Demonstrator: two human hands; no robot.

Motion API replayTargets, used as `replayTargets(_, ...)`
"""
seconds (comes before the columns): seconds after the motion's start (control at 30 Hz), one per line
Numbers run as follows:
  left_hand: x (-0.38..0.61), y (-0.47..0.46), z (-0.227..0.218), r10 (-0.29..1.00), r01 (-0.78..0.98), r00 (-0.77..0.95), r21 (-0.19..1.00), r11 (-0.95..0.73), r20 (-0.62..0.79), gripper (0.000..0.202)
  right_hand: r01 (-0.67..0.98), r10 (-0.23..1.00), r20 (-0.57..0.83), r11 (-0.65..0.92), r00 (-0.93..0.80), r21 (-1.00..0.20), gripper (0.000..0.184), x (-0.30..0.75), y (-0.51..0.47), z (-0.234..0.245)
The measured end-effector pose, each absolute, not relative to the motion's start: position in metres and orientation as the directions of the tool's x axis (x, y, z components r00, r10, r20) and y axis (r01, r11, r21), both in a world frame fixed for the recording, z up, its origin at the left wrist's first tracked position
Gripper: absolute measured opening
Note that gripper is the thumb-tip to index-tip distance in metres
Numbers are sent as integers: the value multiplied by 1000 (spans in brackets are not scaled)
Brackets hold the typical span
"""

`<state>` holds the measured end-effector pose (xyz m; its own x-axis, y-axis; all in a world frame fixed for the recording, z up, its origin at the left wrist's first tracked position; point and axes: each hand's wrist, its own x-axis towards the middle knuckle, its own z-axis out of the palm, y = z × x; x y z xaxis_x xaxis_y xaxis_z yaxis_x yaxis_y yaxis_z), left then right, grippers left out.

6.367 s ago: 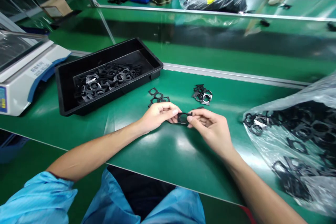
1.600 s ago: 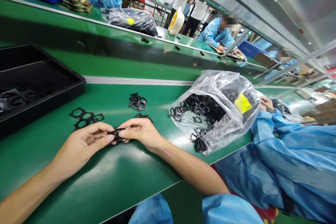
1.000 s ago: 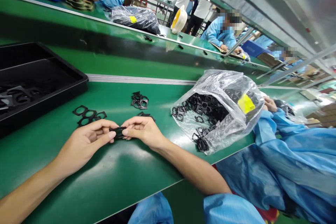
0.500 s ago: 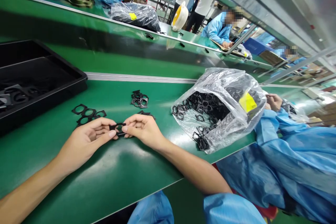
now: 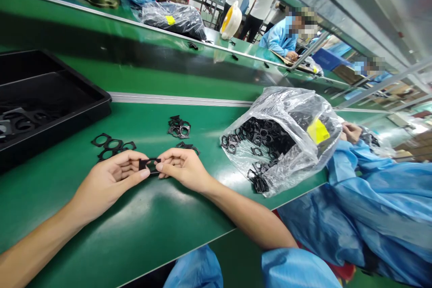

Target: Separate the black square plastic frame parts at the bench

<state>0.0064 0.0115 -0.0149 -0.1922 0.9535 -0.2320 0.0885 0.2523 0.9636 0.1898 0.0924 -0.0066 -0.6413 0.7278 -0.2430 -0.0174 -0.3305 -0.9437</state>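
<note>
My left hand [image 5: 111, 180] and right hand [image 5: 184, 167] meet above the green table [image 5: 175, 229], and both are closed on one black frame [image 5: 143, 164]. The left pinches its left end between thumb and fingers; the right has thumb and fingertips on the other end. The frame's round opening shows between my two grips, and the piece is held up off the table, in front of me.

Just behind my left hand lie some loose frames [image 5: 113, 144], flat and partly overlapping; my fingers hide part of them. A few dark parts [image 5: 189, 147] sit right behind my right hand, and beyond them is a small pile [image 5: 179, 128].

To the left, a black tray [image 5: 79, 119] holds more such pieces, cut off by the edge of view. To the right, a clear bag [image 5: 286, 99] lies with its mouth toward me, full of black frames, some spilling at its lip; a yellow label [image 5: 318, 132] shows on it. Just past the bag, a co-worker's blue sleeve [image 5: 381, 184] and hand [image 5: 351, 132] are at the table.
</note>
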Motion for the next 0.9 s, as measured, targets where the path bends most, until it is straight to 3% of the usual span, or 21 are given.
replayTargets(0.3,6,13,-12,913,-8,-216,936,353,-346,59,-19,737,-194,-269,-647,-963,47,192,94,-5)
replayTargets(0.67,8,14,-11,937,55,-221,956,289,-271,50,74,734,-148,-132,-663,-989,41,194,90,-5)
replayTargets(0.9,4,12,-15,930,94,-270,954,285,-251,42,68,697,-187,-195,-692,-978,44,194,91,-6)
